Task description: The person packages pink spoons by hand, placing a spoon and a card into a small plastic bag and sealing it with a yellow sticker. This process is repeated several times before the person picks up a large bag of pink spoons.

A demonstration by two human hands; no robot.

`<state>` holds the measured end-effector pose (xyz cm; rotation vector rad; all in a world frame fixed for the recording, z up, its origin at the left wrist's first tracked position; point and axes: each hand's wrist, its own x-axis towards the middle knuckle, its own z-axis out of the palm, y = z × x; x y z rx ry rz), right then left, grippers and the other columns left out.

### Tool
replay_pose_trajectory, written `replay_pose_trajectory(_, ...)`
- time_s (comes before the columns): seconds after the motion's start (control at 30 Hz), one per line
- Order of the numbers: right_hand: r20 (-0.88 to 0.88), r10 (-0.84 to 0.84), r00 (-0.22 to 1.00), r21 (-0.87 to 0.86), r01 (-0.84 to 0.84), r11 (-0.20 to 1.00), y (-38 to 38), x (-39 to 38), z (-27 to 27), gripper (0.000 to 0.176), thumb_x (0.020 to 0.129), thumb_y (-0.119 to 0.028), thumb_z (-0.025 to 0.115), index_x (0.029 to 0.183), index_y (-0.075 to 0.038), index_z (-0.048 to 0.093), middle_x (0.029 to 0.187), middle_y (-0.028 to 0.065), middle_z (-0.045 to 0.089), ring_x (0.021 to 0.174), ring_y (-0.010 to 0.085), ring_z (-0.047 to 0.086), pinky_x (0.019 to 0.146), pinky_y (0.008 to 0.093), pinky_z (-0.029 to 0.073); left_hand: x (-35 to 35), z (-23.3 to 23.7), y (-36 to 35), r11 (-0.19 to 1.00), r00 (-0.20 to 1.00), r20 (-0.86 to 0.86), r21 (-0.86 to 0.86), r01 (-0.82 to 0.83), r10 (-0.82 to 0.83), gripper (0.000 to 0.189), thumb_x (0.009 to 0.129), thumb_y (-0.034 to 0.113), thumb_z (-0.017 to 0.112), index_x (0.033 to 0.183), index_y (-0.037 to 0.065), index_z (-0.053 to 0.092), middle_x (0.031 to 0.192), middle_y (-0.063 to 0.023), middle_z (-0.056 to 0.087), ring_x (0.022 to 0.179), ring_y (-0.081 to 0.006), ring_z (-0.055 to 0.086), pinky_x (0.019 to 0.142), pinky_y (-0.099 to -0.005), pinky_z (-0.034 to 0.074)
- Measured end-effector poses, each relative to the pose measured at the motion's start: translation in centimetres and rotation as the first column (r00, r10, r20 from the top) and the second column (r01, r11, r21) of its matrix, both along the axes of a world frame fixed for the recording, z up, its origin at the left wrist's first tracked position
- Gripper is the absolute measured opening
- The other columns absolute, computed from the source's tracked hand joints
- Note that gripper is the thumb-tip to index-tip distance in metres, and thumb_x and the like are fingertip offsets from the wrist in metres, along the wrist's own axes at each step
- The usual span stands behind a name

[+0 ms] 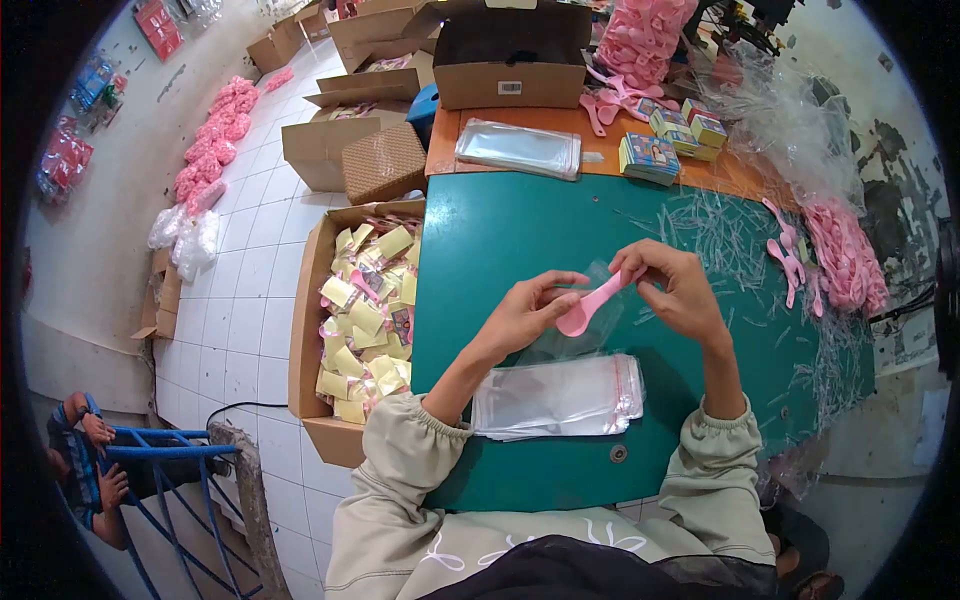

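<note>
A pink plastic spoon (588, 309) is held slantwise above the green table, its bowl toward the lower left. Thumb and fingers of my right hand (682, 292) pinch the end of its handle. My left hand (527, 316) is closed at the bowl, gripping a thin clear plastic bag (562, 345) that hangs under and behind the spoon. Just below both hands lies a stack of clear plastic bags (555, 397) on the green tabletop (500, 240).
Left of the table stands a carton (312, 345) filled with packed pink spoons and yellow cards. Card packs (648, 158), more bags (520, 145) and an open box (510, 85) sit at the back. Loose pink spoons (783, 255) and plastic strips (720, 235) lie right. Another person's hands (105, 455) rest by a blue railing.
</note>
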<state>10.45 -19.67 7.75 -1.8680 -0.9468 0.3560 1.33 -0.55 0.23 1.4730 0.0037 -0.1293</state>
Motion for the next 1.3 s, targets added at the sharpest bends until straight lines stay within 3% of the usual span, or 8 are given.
replay_pose_trajectory(0.17, 0.189, -0.024, 0.982, 0.012, 0.022, 1.000, 0.3, -0.3, 1.2, 0.019, 0.069, 0.013, 0.048, 0.080, 0.001, 0.058, 0.099, 0.0094, 0.059, 0.082, 0.0159, 0.060, 0.070, 0.0254, 0.049, 1.5, 0.5, 1.3, 0.986, 0.985, -0.043, -0.001, 0.165, -0.165, 0.033, 0.094, 0.026, 0.049, 0.099, -0.003, 0.063, 0.084, -0.0047, 0.065, 0.076, -0.0077, 0.057, 0.068, -0.0211, 0.045)
replay_pose_trajectory(0.37, 0.272, 0.375, 0.886, 0.121, -0.418, 0.900, 2.2, 3.2, 3.9, 0.023, 0.076, 0.001, 0.052, 0.096, -0.003, 0.065, 0.108, 0.0088, 0.059, 0.098, 0.0208, 0.057, 0.087, 0.0311, 0.044, 1.1, 3.4, 1.9, 0.990, 0.983, 0.183, -0.138, 0.043, -0.017, 0.031, 0.095, 0.023, 0.047, 0.103, -0.002, 0.062, 0.090, -0.0061, 0.066, 0.077, -0.0072, 0.057, 0.070, -0.0216, 0.047)
replay_pose_trajectory(0.5, 0.313, -0.180, 0.933, -0.031, 0.200, 0.979, 0.8, 17.7, 1.0, 0.028, 0.084, -0.018, 0.055, 0.103, 0.002, 0.062, 0.098, 0.0109, 0.064, 0.089, 0.0171, 0.060, 0.078, 0.0291, 0.047, -0.1, 3.7, 2.9, 0.989, 0.948, 0.309, -0.143, -0.032, 0.075, 0.032, 0.095, 0.023, 0.046, 0.104, -0.004, 0.060, 0.097, -0.0121, 0.066, 0.081, -0.0132, 0.062, 0.073, -0.0258, 0.050)
replay_pose_trajectory(0.6, 0.513, -0.442, 0.736, -0.421, 0.664, 0.618, -1.9, 28.5, -6.0, 0.045, 0.082, -0.034, 0.059, 0.104, 0.005, 0.059, 0.090, 0.0187, 0.065, 0.081, 0.0294, 0.064, 0.072, 0.0353, 0.050, -0.8, 3.8, 3.4, 0.983, 0.921, 0.383, -0.184, -0.002, 0.074, 0.029, 0.095, 0.020, 0.045, 0.107, -0.002, 0.059, 0.101, -0.0107, 0.064, 0.083, -0.0130, 0.061, 0.073, -0.0250, 0.051)
replay_pose_trajectory(0.93, 0.842, -0.304, 0.445, -0.169, 0.754, 0.635, -1.8, 26.5, -7.9, 0.037, 0.081, -0.024, 0.059, 0.101, 0.006, 0.057, 0.080, 0.0242, 0.063, 0.076, 0.0398, 0.062, 0.068, 0.0441, 0.049, -0.1, 5.5, 3.8, 0.982, 0.959, 0.279, -0.190, 0.002, 0.052, 0.034, 0.097, 0.023, 0.042, 0.111, -0.004, 0.056, 0.098, -0.0157, 0.065, 0.087, -0.0207, 0.065, 0.074, -0.0289, 0.053)
replay_pose_trajectory(1.03, 0.573, -0.524, 0.630, 0.076, 0.596, 0.799, -1.2, 20.5, -4.2, 0.027, 0.082, -0.016, 0.059, 0.098, 0.006, 0.059, 0.074, 0.0174, 0.063, 0.067, 0.0286, 0.063, 0.058, 0.0378, 0.049, 1.1, 6.2, 4.7, 0.990, 0.982, 0.184, -0.134, 0.054, -0.028, 0.035, 0.097, 0.025, 0.042, 0.113, -0.004, 0.055, 0.098, -0.0161, 0.064, 0.087, -0.0217, 0.065, 0.073, -0.0284, 0.053)
replay_pose_trajectory(1.17, -0.030, -0.234, 0.972, 0.236, 0.235, 0.943, 1.1, 5.2, 2.7, 0.012, 0.087, -0.010, 0.055, 0.096, -0.002, 0.059, 0.077, 0.0000, 0.059, 0.061, 0.0057, 0.050, 0.052, 0.0209, 0.042, 2.1, 5.7, 5.2, 0.993, 0.986, 0.129, -0.042, 0.109, -0.103, 0.035, 0.097, 0.024, 0.042, 0.113, -0.003, 0.055, 0.095, -0.0141, 0.065, 0.087, -0.0211, 0.065, 0.073, -0.0275, 0.053)
replay_pose_trajectory(1.3, 0.075, -0.175, 0.982, 0.052, 0.171, 0.984, 0.3, 1.0, 2.9, 0.016, 0.083, -0.003, 0.056, 0.099, -0.001, 0.059, 0.076, 0.0054, 0.062, 0.062, 0.0102, 0.057, 0.053, 0.0231, 0.044, 2.5, 4.3, 4.6, 0.996, 0.992, 0.086, 0.019, 0.093, -0.094, 0.033, 0.096, 0.024, 0.044, 0.111, -0.002, 0.057, 0.089, -0.0097, 0.065, 0.084, -0.0161, 0.064, 0.072, -0.0256, 0.052)
